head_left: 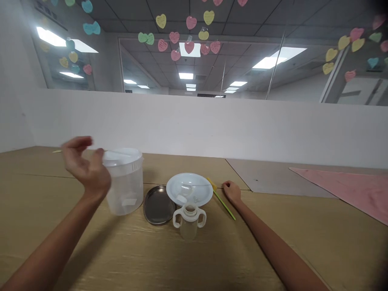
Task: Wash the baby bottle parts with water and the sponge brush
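My left hand point(86, 165) is raised in front of the left side of a translucent plastic bucket point(125, 190). It is slightly blurred, with thumb and fingers apart and nothing seen between them. My right hand point(232, 191) rests on the table with curled fingers, and nothing shows in it. Just left of it lies a brush with a yellow head and green handle point(224, 205). A white bowl point(172, 190) holds small clear and white plastic parts and a thin straw-like piece. In front of the bowl stands an uncapped two-handled baby bottle point(188, 228), upright.
Between bucket and bowl lies an oval metal tray point(159, 206). A pink cloth point(348, 186) and a grey sheet point(260, 178) cover the right of the brown table point(151, 262). A white wall point(194, 125) with glass above borders the back.
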Motion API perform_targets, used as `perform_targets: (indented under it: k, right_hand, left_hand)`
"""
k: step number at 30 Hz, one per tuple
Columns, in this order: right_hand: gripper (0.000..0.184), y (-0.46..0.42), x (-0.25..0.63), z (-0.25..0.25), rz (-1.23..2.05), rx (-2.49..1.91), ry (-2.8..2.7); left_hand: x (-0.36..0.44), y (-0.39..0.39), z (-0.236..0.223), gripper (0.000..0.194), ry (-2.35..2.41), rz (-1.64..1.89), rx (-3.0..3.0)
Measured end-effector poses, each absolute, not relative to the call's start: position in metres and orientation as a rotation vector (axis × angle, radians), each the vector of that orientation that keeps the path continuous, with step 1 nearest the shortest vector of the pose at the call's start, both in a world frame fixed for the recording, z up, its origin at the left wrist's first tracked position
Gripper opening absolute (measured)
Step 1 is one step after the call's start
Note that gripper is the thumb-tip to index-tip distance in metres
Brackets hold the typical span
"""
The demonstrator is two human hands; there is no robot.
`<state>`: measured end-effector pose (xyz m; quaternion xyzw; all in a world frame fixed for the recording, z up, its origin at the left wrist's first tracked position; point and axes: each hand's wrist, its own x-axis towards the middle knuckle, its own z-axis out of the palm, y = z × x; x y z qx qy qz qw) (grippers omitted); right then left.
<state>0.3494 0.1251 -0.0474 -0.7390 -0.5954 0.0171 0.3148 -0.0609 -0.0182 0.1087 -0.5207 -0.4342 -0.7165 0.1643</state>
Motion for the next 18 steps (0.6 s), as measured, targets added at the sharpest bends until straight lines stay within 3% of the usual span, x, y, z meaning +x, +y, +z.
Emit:
perform_targets:
  k: [3,9,18]
  right_hand:
    - [0.025,0.125,0.349,-0.047,0.041,-1.951,-1.569]
    - [0.024,0.126,0.349,-0.048,0.026,-1.946,-1.59]
    - [0.024,0.126,0.347,-0.047,0.024,-1.944,-1.599]
  left_hand:
    - [-0.015,-0.025,0.092,0.009,-1.083,-1.857,-1.679]
    - [0.039,-0.002,0.026,0.029,-1.44,-1.252,-2.551]
    - [0.048,0.009,-0.007,0.035,-1.389,-0.855,-2.697]
